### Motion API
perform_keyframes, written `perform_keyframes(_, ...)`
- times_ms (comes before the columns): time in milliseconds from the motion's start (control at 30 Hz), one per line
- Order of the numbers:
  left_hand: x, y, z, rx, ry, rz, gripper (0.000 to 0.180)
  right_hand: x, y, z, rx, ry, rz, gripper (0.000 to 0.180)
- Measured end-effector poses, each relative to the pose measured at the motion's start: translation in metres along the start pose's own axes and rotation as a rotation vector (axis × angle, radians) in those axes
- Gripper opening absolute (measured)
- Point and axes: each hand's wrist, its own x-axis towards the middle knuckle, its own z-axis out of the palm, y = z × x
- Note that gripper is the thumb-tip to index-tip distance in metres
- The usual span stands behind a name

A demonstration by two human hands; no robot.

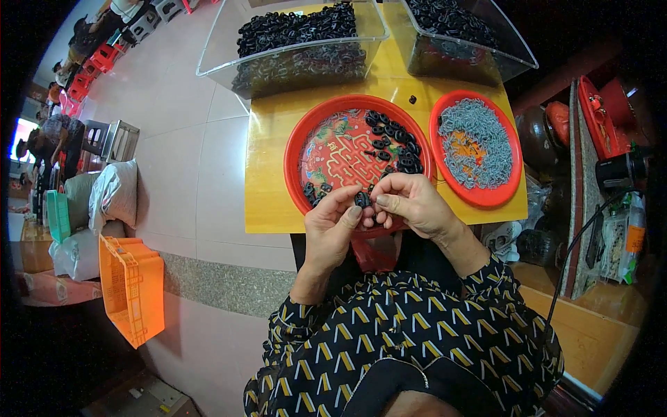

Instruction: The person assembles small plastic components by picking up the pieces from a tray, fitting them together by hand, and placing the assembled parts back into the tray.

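Both hands meet just below the middle of the frame, right over the near rim of the big red tray (295, 149). The left hand (332, 224) and right hand (411, 203) are pressed close together, fingertips pinched on a small black ring (361, 200) between them. Left thumb and forefinger close on it from the left, right fingers curl over it from the right. Can't tell if there's a second piece tucked in the grip, it's too small.

The tray sits on a yellow table (267, 167), centre of the frame. It has a loose heap of black rings (396, 142) along its upper right side and a few more (313, 191) at its lower left, just beside the left hand. Right of it, touching or nearly so, is a smaller red tray (511, 177) full of little grey metal clips (479, 142).

Top of the frame: two clear plastic bins, one (222, 62) at upper centre and one (517, 59) at upper right, both loaded with more black parts.

Lower left there's an orange crate (128, 288) on the tiled floor, with white sacks (114, 194) just above it. Patterned dark sleeves fill the bottom of the frame.
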Motion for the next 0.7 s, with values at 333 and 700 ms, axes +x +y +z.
perform_keyframes(333, 0.001, 0.002, 0.003, -0.007, 0.004, -0.038, 0.025, 0.001, -0.001, 0.005, -0.001, -0.001, -0.079, 0.013)
perform_keyframes(700, -0.003, -0.006, 0.005, 0.011, 0.078, 0.047, 0.021, 0.001, 0.004, 0.011, -0.286, 0.103, -0.284, 0.015)
